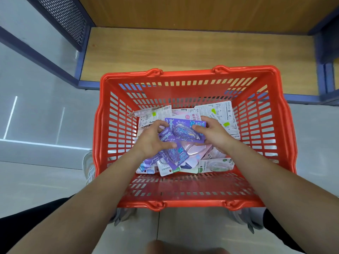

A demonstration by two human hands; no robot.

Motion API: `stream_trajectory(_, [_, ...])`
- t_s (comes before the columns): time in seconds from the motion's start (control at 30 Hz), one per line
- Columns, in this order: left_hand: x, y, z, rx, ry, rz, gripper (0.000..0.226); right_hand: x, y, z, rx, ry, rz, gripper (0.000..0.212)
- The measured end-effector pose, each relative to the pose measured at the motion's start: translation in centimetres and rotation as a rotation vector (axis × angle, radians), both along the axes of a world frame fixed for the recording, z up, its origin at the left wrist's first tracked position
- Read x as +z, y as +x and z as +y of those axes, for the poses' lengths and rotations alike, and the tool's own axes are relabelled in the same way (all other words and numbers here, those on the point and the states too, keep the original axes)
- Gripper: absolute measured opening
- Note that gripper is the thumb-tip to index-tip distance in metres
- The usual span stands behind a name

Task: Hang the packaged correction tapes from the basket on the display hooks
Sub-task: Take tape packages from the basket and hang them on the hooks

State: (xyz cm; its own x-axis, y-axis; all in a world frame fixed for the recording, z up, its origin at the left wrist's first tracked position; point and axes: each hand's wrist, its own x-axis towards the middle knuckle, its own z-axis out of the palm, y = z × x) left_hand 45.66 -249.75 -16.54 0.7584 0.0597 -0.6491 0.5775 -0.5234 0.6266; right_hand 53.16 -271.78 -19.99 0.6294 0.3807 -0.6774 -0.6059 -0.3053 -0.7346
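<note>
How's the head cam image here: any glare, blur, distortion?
Head view: lighting is even and soft; bright strip-light reflections streak the glossy floor at left; wide-angle bowing curves the red basket rim and the blue shelf edge; a blurred blob at the bottom edge is out of focus; print on the purple correction tape package is soft.

Glossy red plastic basket point(192, 75), shiny blister-carded correction tapes point(185, 132), matt wood-grain shelf point(183, 50), perforated metal panel point(64, 17).
</note>
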Motion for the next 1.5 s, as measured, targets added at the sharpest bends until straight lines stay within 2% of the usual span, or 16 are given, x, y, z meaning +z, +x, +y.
stream_trajectory(0.03, [-0.1, -0.1, 0.1, -0.035, -0.001, 0.025, 0.072, -0.2, 0.1, 0.0, -0.007, -0.001, -0.001, 0.004])
stream_trajectory(0.13, [-0.1, -0.3, 0.0, -0.089, 0.016, 0.059, 0.078, -0.9, 0.3, -0.1, -0.012, -0.015, 0.006, 0.02])
stream_trajectory(0.23, [-0.2, -0.4, 0.0, 0.002, 0.002, 0.027, 0.065, -0.7, 0.4, -0.3, 0.01, -0.041, -0.001, 0.041])
stream_trajectory(0.33, [0.1, -0.1, 0.5, 0.19, -0.067, -0.048, 0.046, -0.2, 0.9, -0.9, 0.042, -0.074, -0.057, 0.033])
stream_trajectory(0.4, [0.4, 0.2, 0.8, 0.23, -0.132, -0.081, 0.037, 0.1, 1.3, -1.2, 0.043, -0.067, -0.064, 0.038])
stream_trajectory(0.5, [0.9, 0.5, 0.8, 0.252, -0.209, -0.094, 0.037, 1.0, 1.9, -1.3, 0.071, -0.094, -0.139, 0.045])
stream_trajectory(0.6, [1.3, 0.9, 0.2, 0.321, -0.293, -0.099, 0.048, 1.8, 2.3, -1.2, 0.108, -0.094, -0.206, 0.026])
stream_trajectory(0.67, [1.3, 1.1, -0.1, 0.347, -0.345, -0.1, 0.041, 2.3, 2.3, -1.1, 0.118, -0.08, -0.208, 0.016])
stream_trajectory(0.83, [0.8, 1.3, -0.6, 0.244, -0.296, -0.146, 0.028, 2.7, 2.2, -0.5, 0.074, -0.038, -0.187, 0.021])
stream_trajectory(0.97, [0.6, 1.2, -1.4, 0.248, -0.308, -0.158, 0.024, 3.0, 2.0, 0.1, -0.019, -0.015, -0.149, 0.025])
stream_trajectory(1.13, [0.8, 0.9, -2.1, 0.214, -0.313, -0.159, 0.035, 3.3, 1.6, 0.8, -0.059, -0.051, -0.136, 0.037])
stream_trajectory(1.27, [0.9, 0.8, -2.4, 0.166, -0.287, -0.169, 0.048, 3.4, 1.7, 0.9, -0.043, -0.051, -0.069, 0.029])
stream_trajectory(1.37, [0.5, 0.7, -2.2, 0.15, -0.274, -0.127, 0.033, 3.2, 1.5, 0.5, -0.045, -0.033, -0.05, 0.013])
stream_trajectory(1.5, [0.0, 0.6, -1.6, 0.158, -0.285, -0.057, 0.028, 2.5, 1.3, -0.2, -0.056, -0.031, -0.052, 0.022])
